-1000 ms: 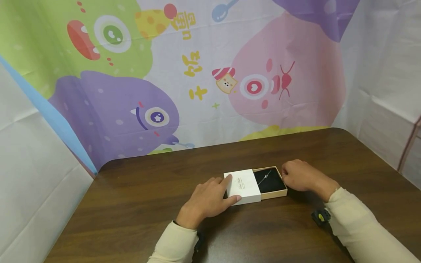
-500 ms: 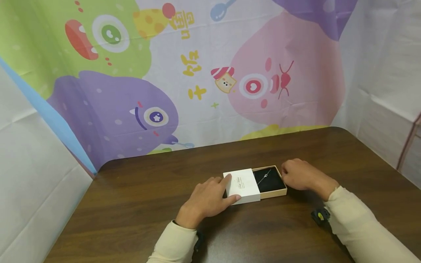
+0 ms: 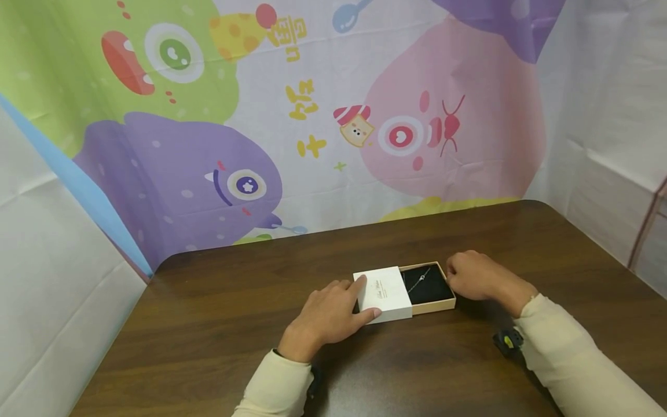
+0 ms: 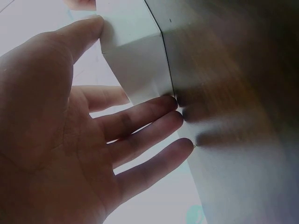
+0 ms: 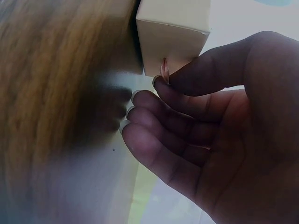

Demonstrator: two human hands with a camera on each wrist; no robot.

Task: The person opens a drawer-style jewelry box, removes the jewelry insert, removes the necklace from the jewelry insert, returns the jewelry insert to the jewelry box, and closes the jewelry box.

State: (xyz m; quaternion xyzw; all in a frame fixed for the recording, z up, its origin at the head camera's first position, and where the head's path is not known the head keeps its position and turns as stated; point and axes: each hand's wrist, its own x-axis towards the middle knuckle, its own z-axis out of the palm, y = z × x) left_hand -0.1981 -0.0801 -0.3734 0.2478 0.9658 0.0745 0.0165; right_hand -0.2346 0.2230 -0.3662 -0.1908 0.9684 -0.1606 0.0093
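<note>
Jewellery box lies flat on the dark wood-grain table, between the person's two hands, its tan drawer standing partway out of a white slipcase toward the right. On the black cushion inside the drawer, a silver-coloured chain with a small round ornament runs diagonally toward the far right. Lettering on the slipcase's top is too small for me to read. At the left end, the left hand is spread rather than clenched: index fingertip on top of the slipcase, thumb at its near side, the other fingers extended by the left end with tips close to the tabletop. The right hand is at the drawer's right end, thumb and index finger pinching a small pull loop on the end panel, the remaining fingers bent. Beyond the table's far edge hangs a cartoon-monster backdrop.
</note>
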